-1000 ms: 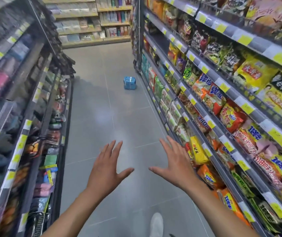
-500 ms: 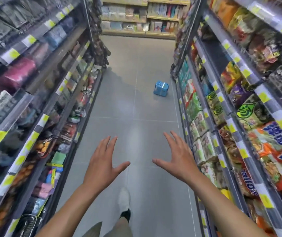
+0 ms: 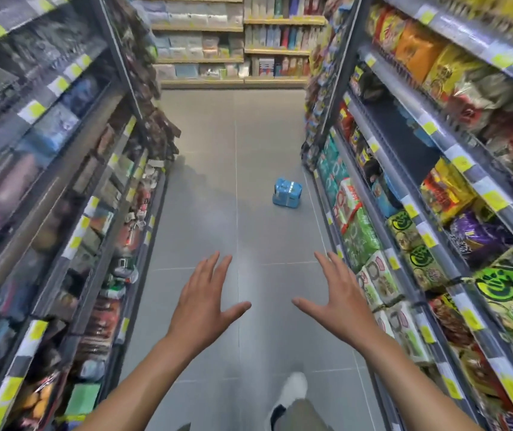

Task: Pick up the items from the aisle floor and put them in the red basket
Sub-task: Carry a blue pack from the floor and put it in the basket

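Making for the blue pack [image 3: 286, 193] on the aisle floor [image 3: 205, 181], both hands out and empty.

The left hand [image 3: 200, 301] and right hand [image 3: 339, 301] were held side by side, well short of the pack, fingers straight and spread, gripping nothing. The pack sat alone on the grey tiles, near the foot of the snack shelves [image 3: 404, 213] to the person's right of it and well apart from the shelves across the aisle [image 3: 77, 181]. I took this for the approach step of the pick-up. The next move called for closing the gap to the pack, stooping, and getting both palms round what looked like a soft wrapped bundle. No red basket showed anywhere around the pack, so I could not tell what it held. The only things holding goods were the shelves either side of the pack, crammed with bagged snacks and small packets.
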Motion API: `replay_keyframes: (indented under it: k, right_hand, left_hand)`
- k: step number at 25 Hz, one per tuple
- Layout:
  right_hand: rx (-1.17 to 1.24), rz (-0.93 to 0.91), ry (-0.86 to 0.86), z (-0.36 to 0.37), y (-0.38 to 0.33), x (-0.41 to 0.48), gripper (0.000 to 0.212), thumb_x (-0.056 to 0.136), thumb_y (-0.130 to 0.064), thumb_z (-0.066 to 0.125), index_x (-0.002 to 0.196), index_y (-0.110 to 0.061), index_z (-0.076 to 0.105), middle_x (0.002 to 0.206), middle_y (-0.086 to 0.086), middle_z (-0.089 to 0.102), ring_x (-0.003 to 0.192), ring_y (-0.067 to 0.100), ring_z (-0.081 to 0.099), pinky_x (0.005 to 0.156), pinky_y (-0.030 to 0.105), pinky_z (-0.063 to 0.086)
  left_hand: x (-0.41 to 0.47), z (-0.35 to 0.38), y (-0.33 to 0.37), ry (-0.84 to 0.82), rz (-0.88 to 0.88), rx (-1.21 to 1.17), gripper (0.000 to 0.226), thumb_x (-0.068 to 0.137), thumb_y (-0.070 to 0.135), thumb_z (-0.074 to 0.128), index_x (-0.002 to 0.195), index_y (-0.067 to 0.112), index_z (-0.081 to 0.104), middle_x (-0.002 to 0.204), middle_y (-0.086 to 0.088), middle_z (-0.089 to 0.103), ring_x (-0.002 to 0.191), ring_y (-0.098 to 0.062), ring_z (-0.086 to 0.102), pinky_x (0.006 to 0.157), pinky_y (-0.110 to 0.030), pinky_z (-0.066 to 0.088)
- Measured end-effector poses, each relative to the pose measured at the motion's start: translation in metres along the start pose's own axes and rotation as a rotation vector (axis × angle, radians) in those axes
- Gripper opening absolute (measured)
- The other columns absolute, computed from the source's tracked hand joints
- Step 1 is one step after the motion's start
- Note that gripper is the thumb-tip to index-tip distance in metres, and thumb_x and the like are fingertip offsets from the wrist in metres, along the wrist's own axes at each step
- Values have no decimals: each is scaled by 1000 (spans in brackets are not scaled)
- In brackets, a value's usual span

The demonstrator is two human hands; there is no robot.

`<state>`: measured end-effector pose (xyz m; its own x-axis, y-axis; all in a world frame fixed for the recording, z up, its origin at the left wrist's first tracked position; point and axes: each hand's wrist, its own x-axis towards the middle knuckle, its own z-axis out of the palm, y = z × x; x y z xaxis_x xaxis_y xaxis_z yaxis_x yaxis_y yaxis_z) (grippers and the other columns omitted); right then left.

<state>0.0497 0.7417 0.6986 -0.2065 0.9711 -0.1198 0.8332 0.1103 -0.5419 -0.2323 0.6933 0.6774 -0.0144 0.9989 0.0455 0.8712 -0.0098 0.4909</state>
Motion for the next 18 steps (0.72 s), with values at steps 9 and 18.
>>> replay_keyframes:
  k: [9,18]
  right_hand:
    - [-54,5,17,-54,37,243,104,81,-75,64,163,-37,12,172,-5,8,158,19,10,128,45,15]
    - [-75,-6,-17,-97,41,466,105,83,-70,67,164,-36,11,172,-5,5,158,19,8,127,42,9]
  left_hand:
    - [257,18,0,-38,18,-6,97,83,76,55,158,42,4,169,9,7,156,-19,7,122,-47,27]
    - [467,35,-11,-54,-1,-43,96,85,72,58,160,37,9,170,6,9,156,-20,7,123,-42,23]
